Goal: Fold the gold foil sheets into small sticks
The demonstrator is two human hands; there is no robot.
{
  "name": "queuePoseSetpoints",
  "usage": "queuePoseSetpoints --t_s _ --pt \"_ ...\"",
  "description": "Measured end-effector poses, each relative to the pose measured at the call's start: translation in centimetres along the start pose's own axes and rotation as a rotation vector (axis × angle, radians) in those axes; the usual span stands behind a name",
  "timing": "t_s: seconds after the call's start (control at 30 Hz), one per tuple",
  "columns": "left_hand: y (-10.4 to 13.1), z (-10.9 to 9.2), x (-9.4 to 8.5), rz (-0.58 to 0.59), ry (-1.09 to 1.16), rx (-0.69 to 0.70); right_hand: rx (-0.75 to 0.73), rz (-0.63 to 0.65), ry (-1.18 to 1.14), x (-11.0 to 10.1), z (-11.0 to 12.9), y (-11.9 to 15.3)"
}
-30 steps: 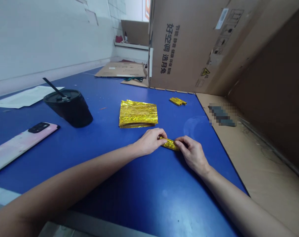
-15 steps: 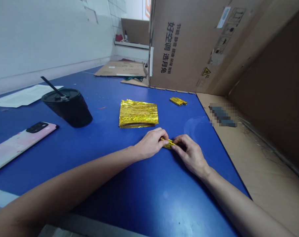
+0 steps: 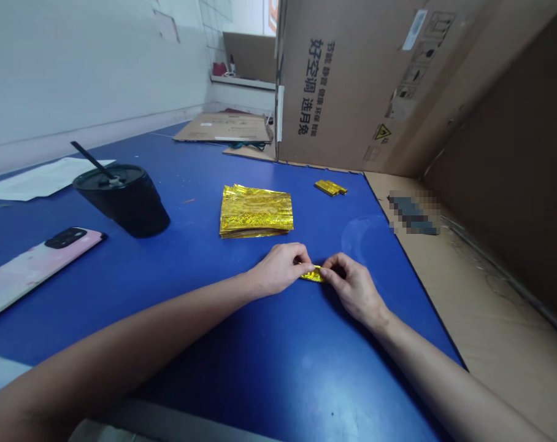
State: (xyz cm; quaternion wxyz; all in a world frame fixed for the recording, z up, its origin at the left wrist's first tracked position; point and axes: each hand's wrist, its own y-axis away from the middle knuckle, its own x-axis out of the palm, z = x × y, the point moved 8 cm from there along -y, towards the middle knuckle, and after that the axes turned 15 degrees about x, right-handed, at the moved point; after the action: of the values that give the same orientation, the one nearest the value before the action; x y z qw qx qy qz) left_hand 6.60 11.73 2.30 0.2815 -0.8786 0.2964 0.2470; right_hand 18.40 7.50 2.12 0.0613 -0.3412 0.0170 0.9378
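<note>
A narrow piece of gold foil (image 3: 312,275) is stretched between both hands, low over the blue table. My left hand (image 3: 283,267) pinches its left end between thumb and fingers. At the right end, my right hand (image 3: 354,287) has it pinched in the same way. Beyond my left hand lies a stack of flat gold foil sheets (image 3: 257,210). Farther back, a few small folded gold pieces (image 3: 330,187) rest together on the table. The fingertips hide both ends of the held foil.
On the left stand a black cup (image 3: 134,199) with a straw and, nearer, a phone (image 3: 39,267) in a pink case. White paper (image 3: 39,179) lies behind them. A large cardboard box (image 3: 352,86) rises at the back right; flat cardboard (image 3: 223,127) lies at the back.
The held foil now shows a brighter, wider face and looks less bunched. Both hands have shifted very slightly. The whole view has moved a little.
</note>
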Motion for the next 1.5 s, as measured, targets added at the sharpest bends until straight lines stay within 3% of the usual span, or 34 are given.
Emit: queuePoseSetpoints --t_s 0.5,0.73,0.93,1.13,1.5 --pt "0.0 0.1 0.3 -0.068 0.172 0.013 -0.016 0.047 -0.103 0.3 0.0 0.1" --pt "0.1 -0.3 -0.1 -0.053 0.067 0.007 -0.176 -0.009 -0.006 0.0 1.6 1.0" --pt "0.3 -1.4 -0.2 -0.058 -0.033 0.075 -0.226 -0.025 0.065 0.0 2.5 1.5" --pt "0.3 -1.9 0.0 -0.04 -0.07 0.138 -0.192 -0.037 0.046 -0.2 2.4 1.5" --pt "0.5 -2.7 0.1 -0.042 -0.111 0.19 -0.134 0.057 0.125 0.2 2.1 0.9"
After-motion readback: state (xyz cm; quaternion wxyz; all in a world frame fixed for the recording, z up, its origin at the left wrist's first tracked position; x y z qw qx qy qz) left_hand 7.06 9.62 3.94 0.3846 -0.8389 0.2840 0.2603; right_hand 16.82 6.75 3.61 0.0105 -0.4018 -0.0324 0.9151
